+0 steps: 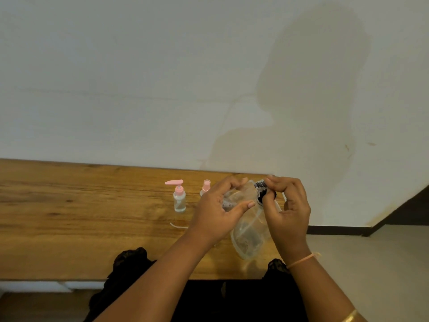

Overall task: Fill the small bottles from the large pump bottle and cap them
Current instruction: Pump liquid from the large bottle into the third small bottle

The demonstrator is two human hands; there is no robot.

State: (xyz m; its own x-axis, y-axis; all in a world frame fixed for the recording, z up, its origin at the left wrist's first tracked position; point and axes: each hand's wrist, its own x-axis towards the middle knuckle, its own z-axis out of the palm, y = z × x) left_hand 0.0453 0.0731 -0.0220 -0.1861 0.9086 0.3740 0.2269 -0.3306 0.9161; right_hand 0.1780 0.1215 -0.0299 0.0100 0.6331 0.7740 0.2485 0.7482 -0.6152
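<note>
A small clear bottle with a pink pump head (pixel 179 201) stands upright on the wooden table (pixel 81 205). A second small bottle with a pink top (pixel 206 185) stands behind my left hand, mostly hidden. My left hand (pixel 218 210) grips the upper part of a clear plastic pouch (pixel 249 231), whose lower end rests near the table's right end. My right hand (pixel 286 210) pinches a black piece (pixel 260 191) at the pouch's top. Something clear with dark marks shows inside the pouch under my left fingers; I cannot tell what it is. No large pump bottle is visible.
A thin white strip (pixel 178 226) lies on the table in front of the pump bottle. A pale wall (pixel 162 89) rises right behind the table. The table ends just right of my hands, with floor (pixel 383 263) beyond. Dark clothing (pixel 209 298) fills the near edge.
</note>
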